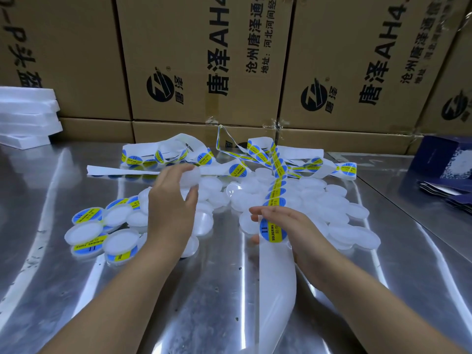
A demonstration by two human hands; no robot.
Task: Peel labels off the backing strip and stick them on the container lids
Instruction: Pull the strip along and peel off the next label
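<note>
Pretty bright, cool light from overhead. The shiny stainless steel tabletop (217, 290) is full of long white glare streaks and smeary reflections. The translucent white round plastic lids (339, 215) nearly blow out, so their edges get mushy. Fisheye bends the brown printed cardboard boxes (194, 60) outward near the corners. Shadows are soft and faint.

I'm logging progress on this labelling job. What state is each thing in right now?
left hand: grips a blank lid
right hand: pinches the backing strip
label: on the strip at the fingers, not peeled off
labelled lids: heaped loosely at left
unlabelled lids: heaped at right, bare
cardboard boxes: taped shut
</note>
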